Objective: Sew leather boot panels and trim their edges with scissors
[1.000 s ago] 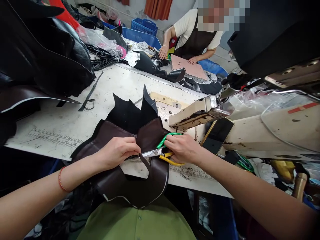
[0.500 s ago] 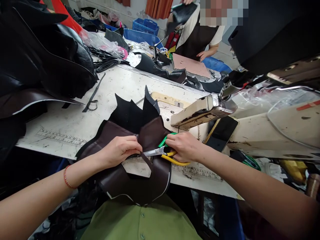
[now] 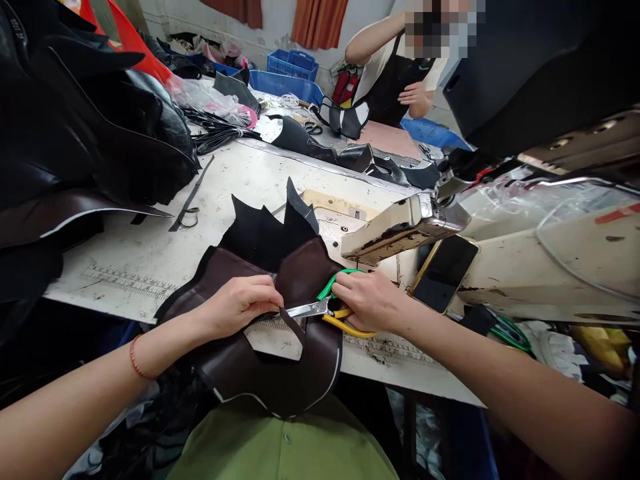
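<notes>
Pinched a narrow dark strip in the left hand, with thumb and fingertips drawn together at its upper end. Gripped green-and-yellow scissors in the right hand, with fingers curled tight around the handles — blades aimed at the strip, right beside the left fingertips. Could not make out the blade tips. Found the brown leather piece at the near edge of the white bench, partly overhanging toward the green shirt, with black flaps on the far side.

Judged likeliest to go wrong: nicking the left fingertips, from blades so close; cutting into the brown leather, from a slipped angle or slack strip; dragging the piece off the edge, from pulling too hard.

Noted scuffs and ruler marks on the bench, a machine arm just beyond the right hand, a phone farther right. Logged a heap of black leather at left, a cord bundle behind it, a co-worker across by a pinkish board — plus a blue basket and rust-coloured curtains at back.
</notes>
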### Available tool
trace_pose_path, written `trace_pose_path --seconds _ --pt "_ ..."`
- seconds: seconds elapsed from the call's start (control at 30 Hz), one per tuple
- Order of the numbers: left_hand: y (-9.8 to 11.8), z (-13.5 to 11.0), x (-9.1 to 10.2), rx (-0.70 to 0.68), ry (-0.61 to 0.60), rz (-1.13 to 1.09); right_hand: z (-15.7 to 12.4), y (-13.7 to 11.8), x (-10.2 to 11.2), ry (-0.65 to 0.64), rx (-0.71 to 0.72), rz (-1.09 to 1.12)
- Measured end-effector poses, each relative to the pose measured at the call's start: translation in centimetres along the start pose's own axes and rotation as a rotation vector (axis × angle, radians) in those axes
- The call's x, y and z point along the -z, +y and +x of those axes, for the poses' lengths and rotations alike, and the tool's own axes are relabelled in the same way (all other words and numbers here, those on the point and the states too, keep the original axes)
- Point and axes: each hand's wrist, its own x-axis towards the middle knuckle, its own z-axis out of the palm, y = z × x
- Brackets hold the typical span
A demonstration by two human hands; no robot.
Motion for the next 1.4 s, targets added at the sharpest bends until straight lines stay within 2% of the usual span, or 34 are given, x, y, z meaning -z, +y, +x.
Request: trace_pose_path --seconds 0.63,0.8,0.97,1.4 --pt "-0.1 -0.1 0.2 -0.013 0.056 -0.077 0.8 -0.7 0.0 0.147 0.035 -0.028" --pt "-0.1 -0.1 0.2 -0.023 0.068 -0.098 1.2 -0.5 0.1 0.167 0.081 -0.052" --pt "-0.3 -0.1 0.1 -0.022 0.076 -0.123 1.7 -0.4 0.3 0.244 0.127 -0.066" --pt "-0.5 -0.2 0.0 -0.021 0.069 -0.147 2.4 -0.3 0.8 0.246 0.128 -0.033"
